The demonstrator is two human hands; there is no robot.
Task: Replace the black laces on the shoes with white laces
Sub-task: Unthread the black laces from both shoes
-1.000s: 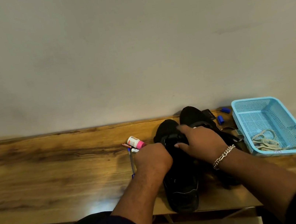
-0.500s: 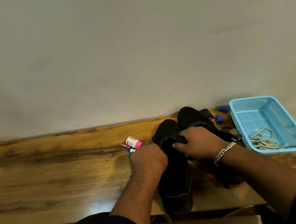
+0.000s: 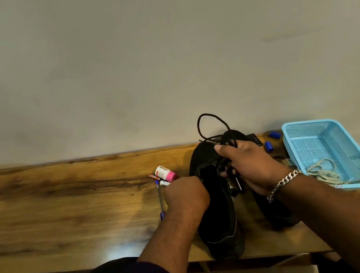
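Your right hand [image 3: 247, 165] is curled round a bunch of black lace [image 3: 218, 130], thumb and fingers closed on it above the two shoes; one loop of the lace stands up past your fingertips against the wall, and short ends hang below your palm. A silver chain bracelet [image 3: 283, 182] sits on that wrist. Your left hand [image 3: 184, 194] rests against the left side of the nearer black shoe [image 3: 218, 220], its back to the camera; the fingers are hidden, so you cannot tell from here whether they grip the shoe or only press on it. The second black shoe [image 3: 273, 213] lies just beside the first, mostly under your right forearm. Both stand on the wooden table [image 3: 55, 203]. Left of the shoes lie a small pink-and-white bottle [image 3: 164, 173] and a blue pen [image 3: 160, 198], near your left hand. At the right edge of the table sits a blue plastic basket [image 3: 303, 131], with pale laces [image 3: 323, 170] coiled inside. Two small blue caps [image 3: 269, 145] lie between the basket and the shoes.
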